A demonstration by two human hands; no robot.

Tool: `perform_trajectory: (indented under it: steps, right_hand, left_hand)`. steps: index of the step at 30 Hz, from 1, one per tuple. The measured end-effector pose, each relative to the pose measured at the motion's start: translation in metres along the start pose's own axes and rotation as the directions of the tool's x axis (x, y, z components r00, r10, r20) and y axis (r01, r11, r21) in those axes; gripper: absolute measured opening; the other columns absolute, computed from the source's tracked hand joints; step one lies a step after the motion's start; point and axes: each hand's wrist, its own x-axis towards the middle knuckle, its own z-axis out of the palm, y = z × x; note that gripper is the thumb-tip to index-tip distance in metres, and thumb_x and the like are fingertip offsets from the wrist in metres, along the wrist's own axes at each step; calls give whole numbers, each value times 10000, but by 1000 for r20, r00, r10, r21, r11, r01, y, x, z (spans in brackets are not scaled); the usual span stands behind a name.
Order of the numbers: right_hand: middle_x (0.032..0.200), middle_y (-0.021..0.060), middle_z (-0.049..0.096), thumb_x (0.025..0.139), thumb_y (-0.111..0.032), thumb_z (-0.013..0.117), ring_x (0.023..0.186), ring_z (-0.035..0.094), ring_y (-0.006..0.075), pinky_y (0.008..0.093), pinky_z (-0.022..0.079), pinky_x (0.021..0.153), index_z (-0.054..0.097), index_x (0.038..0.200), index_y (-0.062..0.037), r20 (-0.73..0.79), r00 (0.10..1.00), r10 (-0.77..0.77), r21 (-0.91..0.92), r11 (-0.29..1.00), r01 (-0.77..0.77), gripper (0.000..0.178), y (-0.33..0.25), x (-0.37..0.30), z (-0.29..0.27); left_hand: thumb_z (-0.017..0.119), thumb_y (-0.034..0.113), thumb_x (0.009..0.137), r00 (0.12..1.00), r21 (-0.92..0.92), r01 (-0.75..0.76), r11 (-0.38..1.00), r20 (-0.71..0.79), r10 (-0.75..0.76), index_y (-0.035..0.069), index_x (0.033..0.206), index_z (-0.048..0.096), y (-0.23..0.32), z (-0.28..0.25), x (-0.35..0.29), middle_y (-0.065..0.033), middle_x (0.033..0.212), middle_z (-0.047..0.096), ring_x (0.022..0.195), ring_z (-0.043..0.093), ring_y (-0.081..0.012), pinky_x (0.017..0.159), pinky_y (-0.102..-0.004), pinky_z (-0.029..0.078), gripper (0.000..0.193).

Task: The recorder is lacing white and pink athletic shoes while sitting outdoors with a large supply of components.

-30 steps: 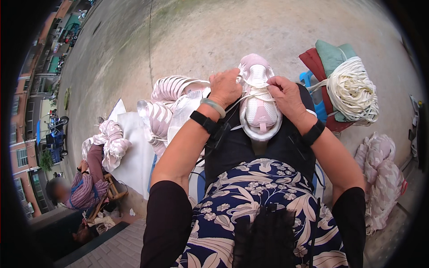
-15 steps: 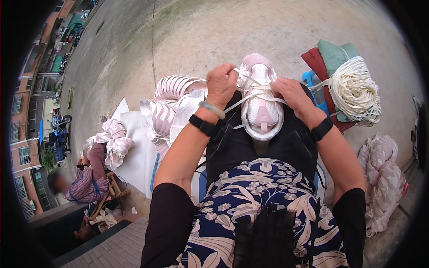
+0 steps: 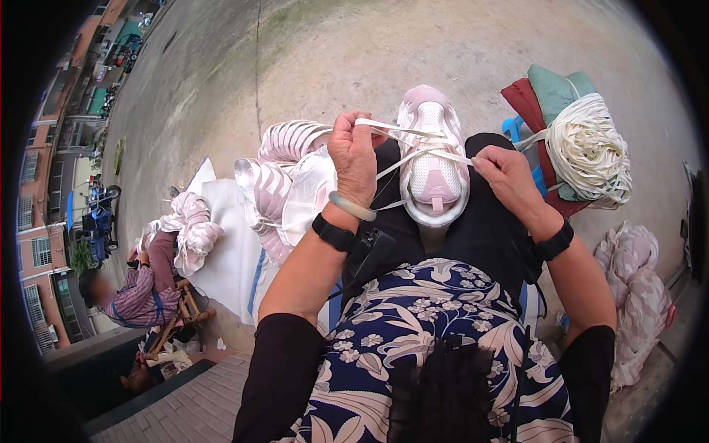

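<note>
A pink and white sneaker point(image 3: 434, 177) rests between my black-trousered thighs, its toe pointing away from me. Pale laces point(image 3: 402, 130) run across its tongue and out to both sides. My left hand point(image 3: 354, 151), left of the shoe, pinches a lace between thumb and fingers and holds it taut. At the shoe's right edge my right hand point(image 3: 509, 177) grips another lace end, also pulled tight. Loose lace hangs below my left hand beside the shoe.
Bundled pink and white shoe pieces point(image 3: 269, 192) lie on white sheeting at left. At right, a coil of cream laces point(image 3: 588, 148) sits on green and red cloth over a blue stool. More bundles point(image 3: 635, 295) lie lower right. A seated person point(image 3: 144, 295) works at far left.
Both hands have moved apart, the left slightly left and down, the right away from the tongue to the right. The lace between them and the shoe is stretched straighter.
</note>
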Motion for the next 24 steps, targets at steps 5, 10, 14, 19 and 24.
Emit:
perform_trajectory:
  steps: [5,10,14,19,24]
  right_hand:
    - [560,86,531,814,-199,567,522,511,158,304,395,512,595,729,-14,30,999,31,54,998,-33,206,5,-5,1]
    - [546,77,520,818,-192,570,515,494,132,294,394,510,592,728,-6,58,998,40,93,995,-45,207,7,-6,2]
    - [551,83,521,819,-190,569,514,497,139,296,397,513,593,733,-7,68,997,44,108,993,-51,204,7,-4,2]
    - [559,95,517,820,-185,569,511,487,148,298,395,513,588,734,-11,30,1000,5,92,996,-8,195,6,-4,2]
    - [564,76,496,824,-167,562,536,467,129,285,383,518,579,745,2,61,998,-1,96,995,-5,188,-1,-7,-14]
  left_hand:
    - [508,32,836,976,-150,130,980,196,-100,-13,975,511,12,3,4,-97,721,580,529,538,-125,569,-284,523,146]
    - [552,49,816,869,366,169,915,383,-314,-7,921,589,24,-12,11,-25,648,567,445,468,-55,414,-202,432,125]
    - [606,140,827,784,648,-80,758,510,-354,15,737,643,17,-30,26,26,563,527,469,452,-27,406,-171,340,158]
    - [596,208,852,699,550,173,817,516,-495,30,745,639,18,-31,44,14,607,551,480,446,-39,453,-172,361,212]
    - [536,273,896,692,263,356,897,571,-442,19,841,647,9,-31,48,-40,787,619,661,513,-77,638,-207,416,283]
